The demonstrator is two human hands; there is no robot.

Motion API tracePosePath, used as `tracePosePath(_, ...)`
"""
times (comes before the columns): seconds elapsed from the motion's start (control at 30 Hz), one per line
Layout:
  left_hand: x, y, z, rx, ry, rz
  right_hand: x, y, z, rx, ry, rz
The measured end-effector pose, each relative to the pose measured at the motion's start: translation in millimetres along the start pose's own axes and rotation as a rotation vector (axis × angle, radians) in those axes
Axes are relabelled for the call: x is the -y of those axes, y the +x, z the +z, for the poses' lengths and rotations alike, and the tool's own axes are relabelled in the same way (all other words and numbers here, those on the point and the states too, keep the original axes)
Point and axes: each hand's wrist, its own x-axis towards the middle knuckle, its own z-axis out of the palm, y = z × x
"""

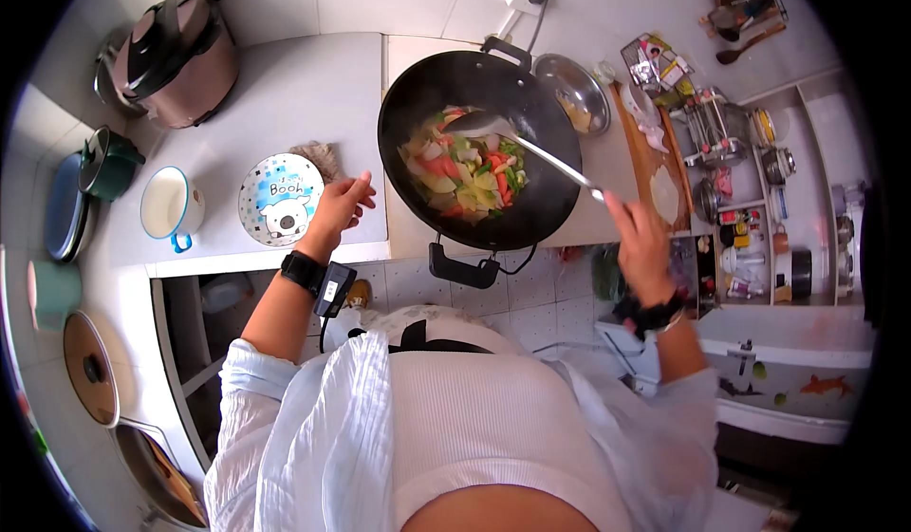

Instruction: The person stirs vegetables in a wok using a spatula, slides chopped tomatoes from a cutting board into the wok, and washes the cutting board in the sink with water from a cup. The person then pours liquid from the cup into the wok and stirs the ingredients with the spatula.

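Observation:
A black wok (541,195) holds chopped vegetables (465,176) in orange, green and pale yellow. My right hand (645,252) is closed around the handle end of a metal wok spatula (550,157), whose head lies over the upper part of the vegetables. Left of the wok, my left hand (340,211) is empty, its fingers loosely bent and apart. Close beside that hand is a round plate (287,219) with a cartoon pig and the word "Booh". Behind the plate, a brown fuzzy thing (318,159) is partly covered.
A white mug (169,205) with a blue handle and a rice cooker (185,62) stand to the left. Behind the wok's right side, a metal bowl (574,95) contains pale pieces. A wooden board (664,162) and racks of jars are at the right. The wok's front handle (463,268) sticks out past the counter edge.

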Motion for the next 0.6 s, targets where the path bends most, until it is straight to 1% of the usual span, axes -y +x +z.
tracePosePath(0.03, 7, -2, -5, -0.011, 0.006, -0.04, 6, -19, 10, -0.006, 0.068, 0.095)
tracePosePath(0.1, 14, -9, -13, 0.0, 0.039, -0.043, 19, -54, 30, -0.015, 0.149, 0.215)
tracePosePath(0.17, 26, -11, -23, 0.016, 0.079, -0.096, 37, -72, 35, 0.001, 0.122, 0.248)
tracePosePath(0.2, 30, -13, -30, 0.002, 0.089, -0.097, 42, -75, 36, -0.026, 0.107, 0.25)
tracePosePath(0.23, 29, -21, -36, -0.035, 0.076, -0.103, 48, -76, 37, -0.054, 0.1, 0.253)
tracePosePath(0.3, 25, -36, -48, -0.104, 0.018, -0.144, 57, -80, 44, -0.055, 0.098, 0.343)
tracePosePath(0.4, 42, -47, -76, -0.15, -0.073, -0.191, 64, -72, 51, -0.04, 0.128, 0.357)
tracePosePath(0.5, 66, -58, -110, -0.241, -0.187, -0.202, 68, -59, 52, 0.004, 0.444, 0.376)
tracePosePath(0.53, 68, -63, -117, -0.295, -0.212, -0.209, 71, -53, 44, 0.01, 0.426, 0.393)
tracePosePath(0.57, 73, -66, -122, -0.347, -0.241, -0.213, 70, -59, 46, -0.09, 0.358, 0.402)
tracePosePath(0.6, 77, -72, -129, -0.394, -0.271, -0.213, 56, -74, 53, -0.179, 0.371, 0.461)
